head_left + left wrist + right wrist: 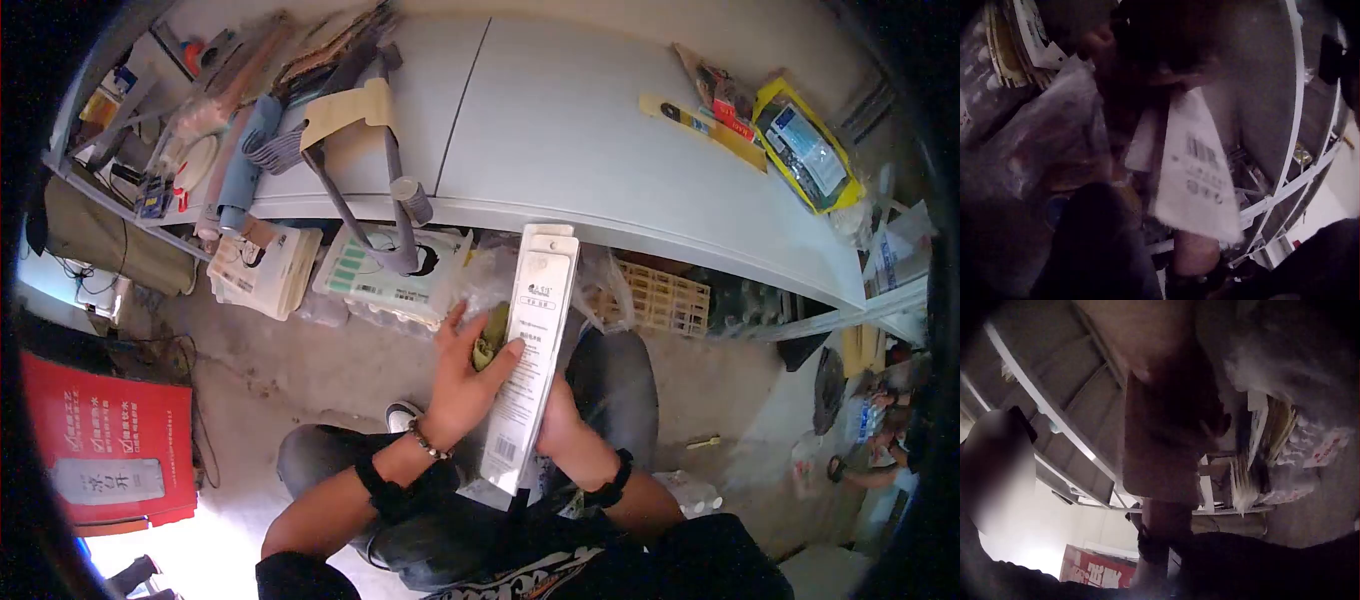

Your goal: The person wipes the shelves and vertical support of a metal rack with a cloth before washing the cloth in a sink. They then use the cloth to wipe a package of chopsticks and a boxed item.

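A long white blister package [530, 350] stands upright over the person's lap, held by both hands. The left hand [468, 372] is at its left edge, thumb laid across the front. A small olive-green item [491, 336] sits between that thumb and the fingers. The right hand [558, 420] is behind the lower part of the package, mostly hidden, and grips it from the back. In the left wrist view the package's back with a barcode [1200, 181] shows beside a clear plastic bag [1041, 137]. The right wrist view is dark; the package [1160, 456] shows only as a shadowed slab.
A white table [560, 130] spans the top, carrying a grey clamp tool [385, 190], rolled items and yellow packets [800, 145]. Under it lie stacked printed packs [395, 270], a crinkled plastic bag [490, 270] and a slatted crate [665, 295]. A red box [110, 440] stands on the floor at left.
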